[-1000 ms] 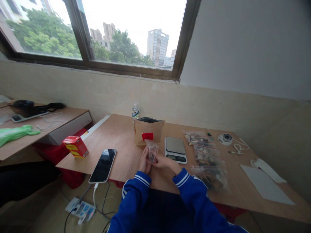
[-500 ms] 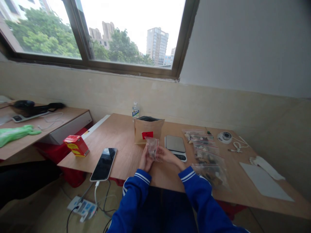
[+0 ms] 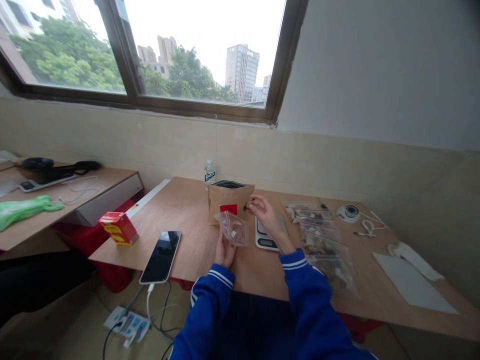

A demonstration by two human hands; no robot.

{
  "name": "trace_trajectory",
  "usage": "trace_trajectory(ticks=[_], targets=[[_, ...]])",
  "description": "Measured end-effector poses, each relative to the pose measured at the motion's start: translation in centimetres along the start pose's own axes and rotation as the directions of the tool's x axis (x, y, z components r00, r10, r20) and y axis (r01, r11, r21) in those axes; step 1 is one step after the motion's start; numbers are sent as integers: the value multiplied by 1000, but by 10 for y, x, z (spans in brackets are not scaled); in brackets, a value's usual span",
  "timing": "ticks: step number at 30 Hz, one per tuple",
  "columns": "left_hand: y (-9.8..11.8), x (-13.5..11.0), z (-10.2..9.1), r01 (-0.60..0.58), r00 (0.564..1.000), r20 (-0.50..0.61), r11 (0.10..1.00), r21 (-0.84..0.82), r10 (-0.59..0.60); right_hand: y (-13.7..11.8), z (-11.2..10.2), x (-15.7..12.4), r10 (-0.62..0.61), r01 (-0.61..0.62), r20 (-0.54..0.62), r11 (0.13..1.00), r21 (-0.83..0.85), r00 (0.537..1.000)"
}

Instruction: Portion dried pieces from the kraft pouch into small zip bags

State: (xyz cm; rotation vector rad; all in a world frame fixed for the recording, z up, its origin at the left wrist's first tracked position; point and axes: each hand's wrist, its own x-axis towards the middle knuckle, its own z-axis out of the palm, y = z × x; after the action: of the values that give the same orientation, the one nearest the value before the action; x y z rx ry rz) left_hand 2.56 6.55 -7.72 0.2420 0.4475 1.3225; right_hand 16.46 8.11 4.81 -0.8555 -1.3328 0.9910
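Note:
Low in front of the brown paper pouch, my left hand is closed on a clear zip bag, its mouth spread and a small white piece inside. My right hand is raised over the kitchen scale, pinching a small dark brown piece whose kind I cannot make out. The open brown paper pouch with a red label stands upright just beyond both hands. Partly covered by my right hand and wrist is the white kitchen scale. Several filled zip bags lie overlapping to its right.
A smartphone on a charging cable and a red-yellow box lie at left. A clear bottle stands by the wall. At right are a dome camera, a white sheet and a white cloth.
My right hand has left the zip bag and moved up and right, now holding a small brown piece. In my left hand the bag has opened out and tilted.

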Motion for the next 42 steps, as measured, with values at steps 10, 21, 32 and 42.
trace_trajectory(ticks=[10, 21, 32, 42], targets=[[0, 1, -3, 14, 1000, -17, 999, 40, -13, -36, 46, 92, -358, 461, 292, 732, -502, 887], [2, 0, 1, 19, 1000, -20, 996, 91, -17, -38, 36, 64, -327, 452, 319, 734, -507, 890], [2, -4, 8, -25, 1000, -12, 999, 31, 25, 62, 9, -41, 160, -12, 243, 856, -516, 957], [2, -5, 7, 26, 1000, 5, 1000, -2, -26, 81, 28, -54, 102, 124, 341, 805, -580, 934]])
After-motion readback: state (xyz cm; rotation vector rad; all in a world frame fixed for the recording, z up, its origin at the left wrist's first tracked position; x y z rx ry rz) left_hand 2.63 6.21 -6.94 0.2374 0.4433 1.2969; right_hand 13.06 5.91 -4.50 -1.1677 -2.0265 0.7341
